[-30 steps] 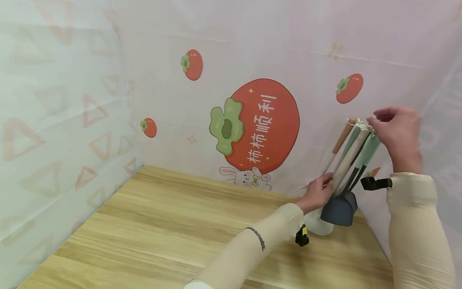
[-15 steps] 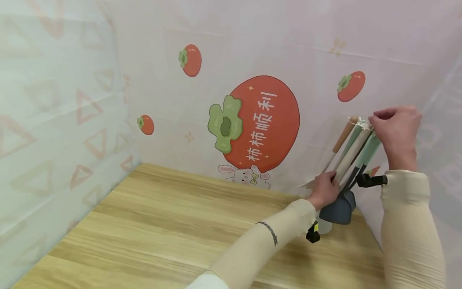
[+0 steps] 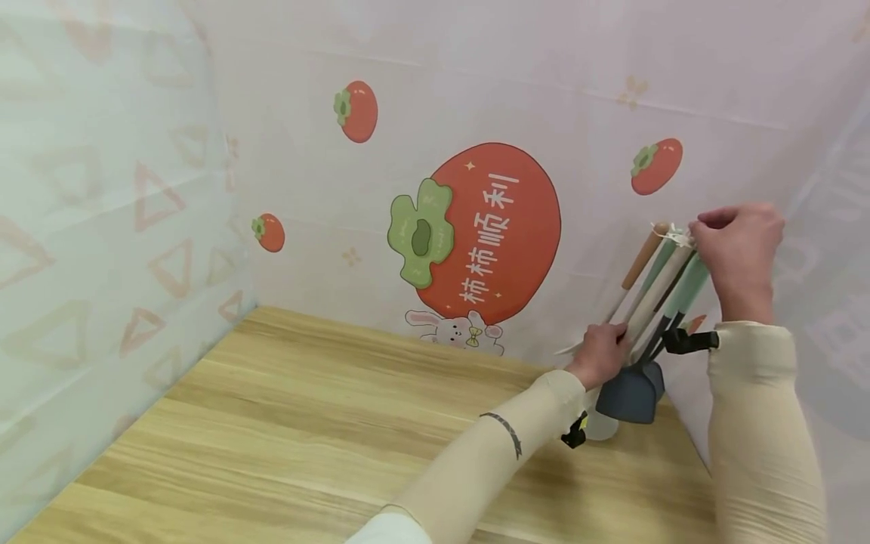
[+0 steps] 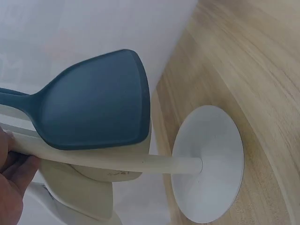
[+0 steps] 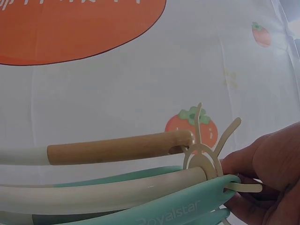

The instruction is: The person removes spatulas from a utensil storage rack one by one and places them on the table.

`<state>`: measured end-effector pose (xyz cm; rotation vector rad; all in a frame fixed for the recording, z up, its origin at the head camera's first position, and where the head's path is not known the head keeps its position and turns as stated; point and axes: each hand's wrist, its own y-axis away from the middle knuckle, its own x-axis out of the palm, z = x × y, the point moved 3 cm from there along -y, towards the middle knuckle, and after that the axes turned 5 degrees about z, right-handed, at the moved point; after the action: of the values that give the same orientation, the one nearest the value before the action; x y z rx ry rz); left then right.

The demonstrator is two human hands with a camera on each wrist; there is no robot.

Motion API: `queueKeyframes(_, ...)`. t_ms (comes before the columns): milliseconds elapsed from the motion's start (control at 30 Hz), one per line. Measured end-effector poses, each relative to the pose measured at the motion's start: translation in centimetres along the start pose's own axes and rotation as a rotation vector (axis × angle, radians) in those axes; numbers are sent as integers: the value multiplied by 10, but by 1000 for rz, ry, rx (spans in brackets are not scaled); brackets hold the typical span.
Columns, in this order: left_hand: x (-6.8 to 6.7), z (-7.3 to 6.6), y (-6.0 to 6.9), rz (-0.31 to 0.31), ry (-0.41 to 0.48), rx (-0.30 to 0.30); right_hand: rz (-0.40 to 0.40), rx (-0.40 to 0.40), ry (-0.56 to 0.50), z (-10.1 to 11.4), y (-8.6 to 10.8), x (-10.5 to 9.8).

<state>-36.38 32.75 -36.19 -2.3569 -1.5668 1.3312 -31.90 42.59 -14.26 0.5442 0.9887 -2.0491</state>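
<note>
A white utensil stand [image 4: 206,201] with a round base stands near the back right of the table. Several kitchen tools hang from its hook rack [image 5: 227,136], among them a dark blue turner [image 4: 93,103], a tool with a brown handle [image 5: 117,147] and one with a teal handle [image 5: 183,208]. My left hand [image 3: 601,355] grips the stand's pole among the hanging tools. At the top, my right hand [image 3: 739,253] pinches the rack beside the teal handle's end; its fingertips are partly hidden behind the hooks.
The wooden table [image 3: 272,431] stretches left from the stand. A printed cloth wall [image 3: 306,151] rises close behind the tools, and another cloth wall [image 3: 115,227] borders the left side.
My left hand has moved slightly up and right and closed around the pole. My right hand stays at the rack. The view shifts slightly.
</note>
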Motion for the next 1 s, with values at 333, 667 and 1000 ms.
queueKeyframes(333,-5,-2,-10,12,-22,56,-65,-51,54,3,-1,3)
queueKeyframes(667,-11,-7,-9,59,-42,-72,-75,-197,156,11,-1,8)
queueKeyframes(1000,-35,-10,-10,44,-86,-24,-40,-240,174,33,-6,-1)
